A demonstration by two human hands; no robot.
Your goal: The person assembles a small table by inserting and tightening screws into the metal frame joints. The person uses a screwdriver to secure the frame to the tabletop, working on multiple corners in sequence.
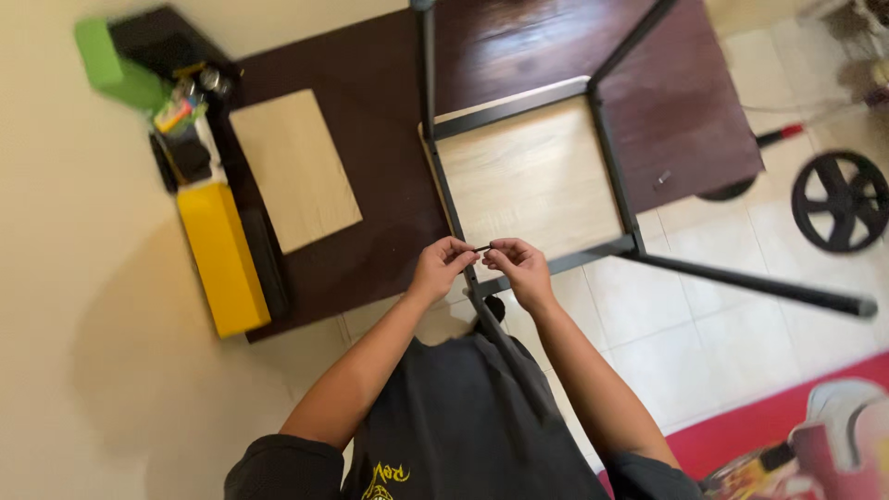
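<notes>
Two hands, left (pixel 443 267), right (pixel 520 268), pinch grip on one small screw (pixel 483 248); one black frame (pixel 519 176).

Both hands raised together, left (pixel 443 267), right (pixel 520 268), fingertips pinched.

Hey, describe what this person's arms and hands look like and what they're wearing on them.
Both arms are bare from above the elbow down. The left hand and right hand wear no gloves, and no rings or watch can be made out. Short dark grey sleeves end near the shoulders, part of a dark grey shirt with a small yellow design at the bottom edge of the view.
</notes>
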